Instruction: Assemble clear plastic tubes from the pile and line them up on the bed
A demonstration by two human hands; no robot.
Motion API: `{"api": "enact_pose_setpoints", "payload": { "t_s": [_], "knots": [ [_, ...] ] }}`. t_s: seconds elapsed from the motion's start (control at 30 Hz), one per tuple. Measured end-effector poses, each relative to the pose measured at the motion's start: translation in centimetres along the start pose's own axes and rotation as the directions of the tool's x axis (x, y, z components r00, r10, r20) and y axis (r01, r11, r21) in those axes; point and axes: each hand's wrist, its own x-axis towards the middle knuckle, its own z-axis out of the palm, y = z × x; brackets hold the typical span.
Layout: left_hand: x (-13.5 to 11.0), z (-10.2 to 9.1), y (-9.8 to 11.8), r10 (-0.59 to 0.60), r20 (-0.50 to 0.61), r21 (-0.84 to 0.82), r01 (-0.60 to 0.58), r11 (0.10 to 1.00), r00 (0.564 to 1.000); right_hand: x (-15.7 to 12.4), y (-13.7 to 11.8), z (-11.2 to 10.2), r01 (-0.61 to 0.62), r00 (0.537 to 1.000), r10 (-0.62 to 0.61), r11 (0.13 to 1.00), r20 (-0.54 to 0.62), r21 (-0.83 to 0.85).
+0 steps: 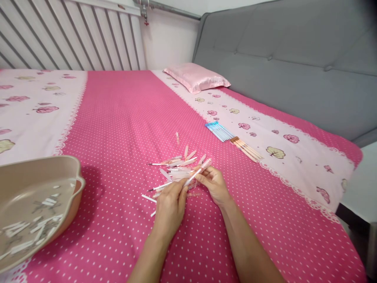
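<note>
Both my hands meet over a loose pile of pink pen parts (pixel 176 167) on the pink dotted bedsheet (pixel 123 118). My left hand (pixel 170 208) and my right hand (pixel 213 184) pinch the two ends of one pink pen (pixel 198 173), held slanted just above the pile. Thin refills and caps lie scattered around the pile.
A beige basin (pixel 69 173) with several white pieces inside sits at the left. A row of blue pens (pixel 219 130) and a row of brown-capped pens (pixel 246 148) lie to the right. A pink pillow (pixel 196 76) rests by the grey headboard (pixel 294 63).
</note>
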Motion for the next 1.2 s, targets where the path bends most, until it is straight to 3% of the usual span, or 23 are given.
{"api": "enact_pose_setpoints", "payload": {
  "t_s": [0.27,0.67,0.93,1.2],
  "knots": [
    [-0.07,0.07,-0.28,-0.006,-0.080,0.003,0.006,1.000,0.997,-0.16,0.00,-0.18,0.024,0.997,-0.023,1.000,0.068,-0.009],
    [-0.20,0.13,-0.32,0.002,-0.087,-0.013,-0.003,1.000,0.996,0.00,0.29,0.08,0.089,0.992,-0.088,0.996,0.088,-0.014],
    [-0.08,0.07,0.15,-0.068,-0.086,-0.088,0.060,0.994,0.994,-0.51,-0.60,0.05,0.040,0.989,-0.059,0.989,0.138,0.142],
    [-0.20,-0.03,0.08,-0.067,-0.078,-0.089,0.060,0.994,0.995,-0.23,-0.12,-0.21,0.008,0.997,-0.018,0.991,0.080,0.133]
  ]
}}
